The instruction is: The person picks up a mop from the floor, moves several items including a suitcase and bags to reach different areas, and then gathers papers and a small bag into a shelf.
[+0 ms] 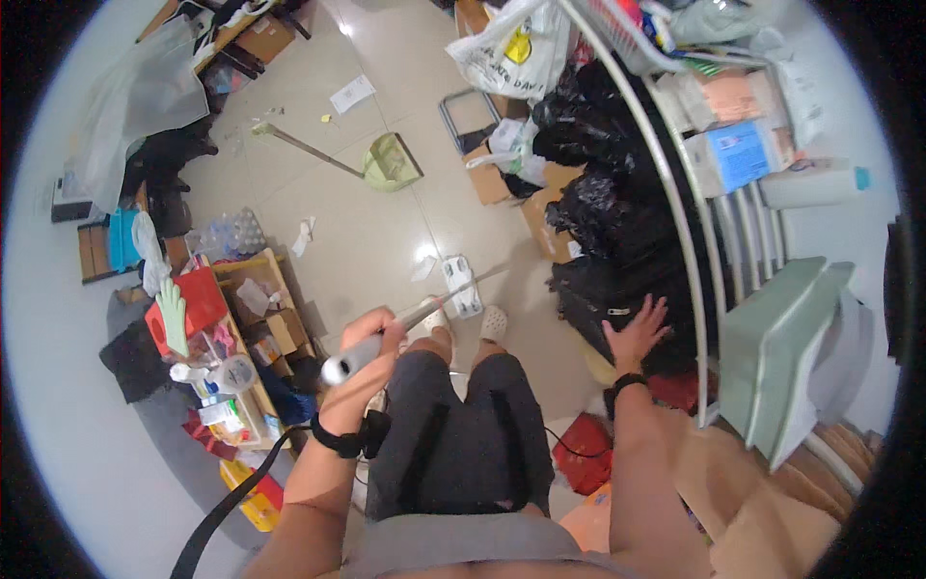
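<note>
Now, left hand (371, 349) gripping metal handle (386, 338), cylindrical

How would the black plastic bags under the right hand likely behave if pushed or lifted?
The black bags look crumpled and bulging, so they would probably yield and sag rather than slide stiffly. Piled against the white metal rack, they may slump once disturbed. The right hand rests flat on one.

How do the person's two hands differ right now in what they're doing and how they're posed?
The left hand is closed in a fist around a grey pole handle; the right hand holds nothing, its fingers spread flat against the black bags. The left hand sits in front of the body above the knees, while the right hand reaches out to the side toward the white metal rack. Both wrists wear a black band.
</note>
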Motion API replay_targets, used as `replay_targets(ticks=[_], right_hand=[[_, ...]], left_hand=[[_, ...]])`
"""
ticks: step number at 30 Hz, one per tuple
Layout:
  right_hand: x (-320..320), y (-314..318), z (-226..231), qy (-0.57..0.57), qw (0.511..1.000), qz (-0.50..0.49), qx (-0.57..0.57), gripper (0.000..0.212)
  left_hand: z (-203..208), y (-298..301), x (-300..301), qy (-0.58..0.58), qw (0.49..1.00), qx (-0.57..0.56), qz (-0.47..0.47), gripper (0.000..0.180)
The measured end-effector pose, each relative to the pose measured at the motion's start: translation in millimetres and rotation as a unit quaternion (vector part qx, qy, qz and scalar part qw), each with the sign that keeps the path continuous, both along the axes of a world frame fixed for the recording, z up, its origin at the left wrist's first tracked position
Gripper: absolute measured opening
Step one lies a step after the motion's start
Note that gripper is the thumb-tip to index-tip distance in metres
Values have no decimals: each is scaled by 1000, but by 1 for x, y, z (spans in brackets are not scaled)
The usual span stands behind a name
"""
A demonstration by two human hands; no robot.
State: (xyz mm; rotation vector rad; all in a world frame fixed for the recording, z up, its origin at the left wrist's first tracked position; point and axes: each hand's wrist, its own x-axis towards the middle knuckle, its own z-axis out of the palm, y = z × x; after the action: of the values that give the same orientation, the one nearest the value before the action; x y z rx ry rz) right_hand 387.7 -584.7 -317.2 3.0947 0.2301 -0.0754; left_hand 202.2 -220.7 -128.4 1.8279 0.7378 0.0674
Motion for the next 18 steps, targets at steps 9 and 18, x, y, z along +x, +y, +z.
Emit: replay_targets(ticks=[9,18], right_hand=[[-84,171,72,527,487,137,683,33],[-15,85,130,344,799,199,452,12]], left_hand=[[35,-89,23,-1,951,213,-226,36],[41,-40,-44,151,954,211,-149,44]])
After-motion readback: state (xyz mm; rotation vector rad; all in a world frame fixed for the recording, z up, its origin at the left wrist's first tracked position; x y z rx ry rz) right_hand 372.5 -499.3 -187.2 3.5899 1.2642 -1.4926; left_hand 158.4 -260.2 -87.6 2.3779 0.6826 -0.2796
